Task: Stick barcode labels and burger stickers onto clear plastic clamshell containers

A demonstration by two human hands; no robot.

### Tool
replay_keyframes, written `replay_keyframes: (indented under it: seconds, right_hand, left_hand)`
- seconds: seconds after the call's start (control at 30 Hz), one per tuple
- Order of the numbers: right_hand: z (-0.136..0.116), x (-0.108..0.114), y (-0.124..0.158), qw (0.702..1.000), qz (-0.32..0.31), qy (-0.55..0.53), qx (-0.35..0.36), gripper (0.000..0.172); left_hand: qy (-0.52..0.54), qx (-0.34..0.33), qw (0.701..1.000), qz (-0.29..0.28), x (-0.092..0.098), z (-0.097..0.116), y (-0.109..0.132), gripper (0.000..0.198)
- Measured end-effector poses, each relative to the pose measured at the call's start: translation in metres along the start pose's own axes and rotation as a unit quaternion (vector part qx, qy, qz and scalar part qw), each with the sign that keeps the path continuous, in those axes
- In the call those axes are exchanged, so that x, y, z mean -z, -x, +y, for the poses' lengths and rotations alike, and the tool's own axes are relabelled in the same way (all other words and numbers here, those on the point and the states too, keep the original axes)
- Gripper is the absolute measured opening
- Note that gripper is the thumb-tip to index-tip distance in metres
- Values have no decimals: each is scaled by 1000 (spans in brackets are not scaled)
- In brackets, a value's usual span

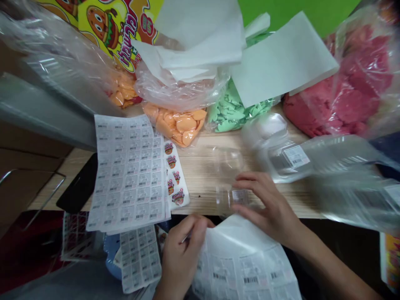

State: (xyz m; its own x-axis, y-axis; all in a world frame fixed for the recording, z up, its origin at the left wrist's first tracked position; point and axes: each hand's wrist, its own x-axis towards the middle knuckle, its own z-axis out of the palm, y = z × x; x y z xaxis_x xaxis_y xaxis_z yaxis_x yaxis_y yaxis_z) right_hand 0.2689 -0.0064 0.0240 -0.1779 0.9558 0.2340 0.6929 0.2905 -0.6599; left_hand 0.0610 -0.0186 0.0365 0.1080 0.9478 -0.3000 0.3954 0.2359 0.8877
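I log, hands apart: left hand (179, 256) pinching a barcode sheet (243, 266), right hand (265, 204) curved over a clear plastic tub (231, 196) already labelled, full sticker sheets (128, 173) remaining.

Bright, even light, soft shadows only. White glare streaks the clear plastic bag (346, 183) at right; wide-angle stretching bows the edges; near corners dimmer.

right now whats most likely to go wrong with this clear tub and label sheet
The clear plastic tub sits at the front edge of the wooden table, right by the right hand, so a small nudge could tip it off. The curled barcode label sheet by the left hand hangs below the table edge and might crease or catch on itself.
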Motion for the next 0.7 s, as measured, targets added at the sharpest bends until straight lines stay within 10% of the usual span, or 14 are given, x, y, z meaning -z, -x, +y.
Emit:
replay_keyframes:
  seconds: [0.23,0.47,0.7]
  right_hand:
    - [8,-8,16,993,-120,-2,17,77]
    - [10,-3,18,991,-122,-55,-13,72]
    - [-21,12,30,987,-113,-114,19,87]
  left_hand:
    - [-19,77,990,-118,-1,-11,-5,14]
    - [62,86,981,-162,-2,-15,-13,29]
    - [140,89,958,-232,-2,25,-9,29]
